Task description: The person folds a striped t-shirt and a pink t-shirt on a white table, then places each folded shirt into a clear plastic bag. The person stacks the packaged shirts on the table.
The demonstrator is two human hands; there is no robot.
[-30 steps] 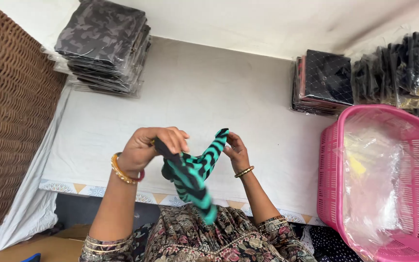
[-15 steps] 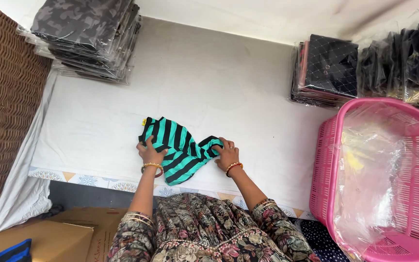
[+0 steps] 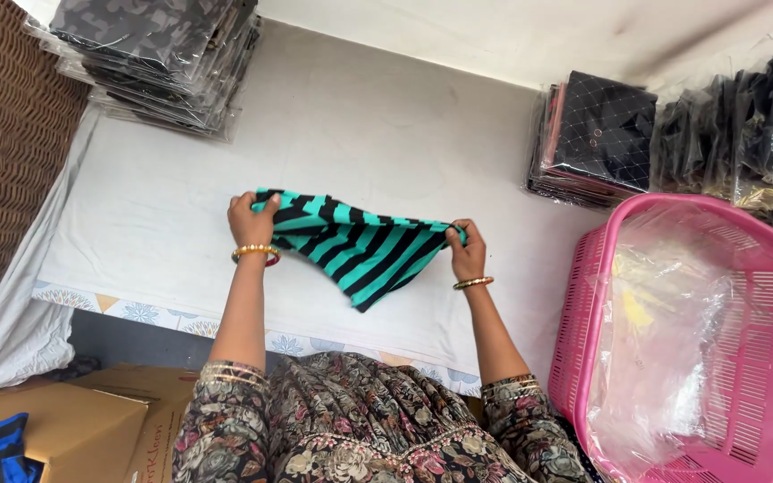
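Holding a striped cloth [image 3: 360,246] stretched between both hands over the white table [image 3: 386,116], near its front edge. Left hand [image 3: 250,221] grips the cloth's left corner, fingers clenched on the fabric; right hand [image 3: 467,250] pinches the right corner, also closed on it. Cloth is teal with black stripes, top edge pulled taut, lower part sagging to a point toward the front edge; cannot tell if it touches the table. Gold bangles on both wrists. Pink basket [image 3: 771,268] with clear plastic inside sits at the table's right edge, well apart from the cloth. Stack of dark packed items [image 3: 149,54] at back left corner, another dark stack [image 3: 597,134] at back right. Cardboard box [image 3: 91,420] below the front left edge
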